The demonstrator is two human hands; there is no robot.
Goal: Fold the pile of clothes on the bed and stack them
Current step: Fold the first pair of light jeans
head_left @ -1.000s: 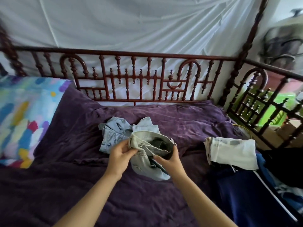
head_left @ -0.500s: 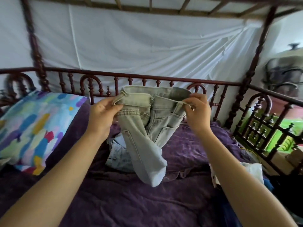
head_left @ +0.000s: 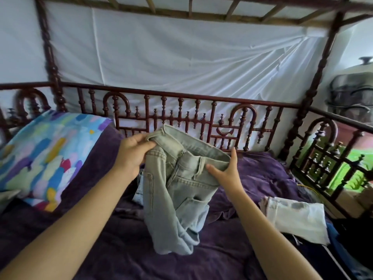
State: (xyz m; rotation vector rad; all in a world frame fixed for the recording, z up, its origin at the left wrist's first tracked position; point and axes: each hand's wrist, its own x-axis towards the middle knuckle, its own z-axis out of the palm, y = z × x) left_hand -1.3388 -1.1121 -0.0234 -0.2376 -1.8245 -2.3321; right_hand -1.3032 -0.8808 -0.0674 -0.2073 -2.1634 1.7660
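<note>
A bed [head_left: 96,251] under a wrinkled purple bedspread fills the lower part of the view. It is fenced at its far and right edges by a dark turned-wood railing [head_left: 181,118], with a white sheet [head_left: 181,57] stretched behind the far one. A pillow [head_left: 46,154] in bright paint-daub colours leans at the bed's far left corner.

Pale washed jeans [head_left: 181,190] hang over the middle of the bed, held up by the waistband with the legs drooping in a bunch onto the bedspread. Near the right edge lies a folded pale garment [head_left: 296,215] on top of dark blue clothes [head_left: 314,257]. A crumpled light-blue denim piece [head_left: 139,193] lies just behind the jeans.

The left hand [head_left: 133,156] grips the waistband's left end, fingers curled round it. The right hand [head_left: 228,174] pinches the right end, thumb in front and fingers behind.
</note>
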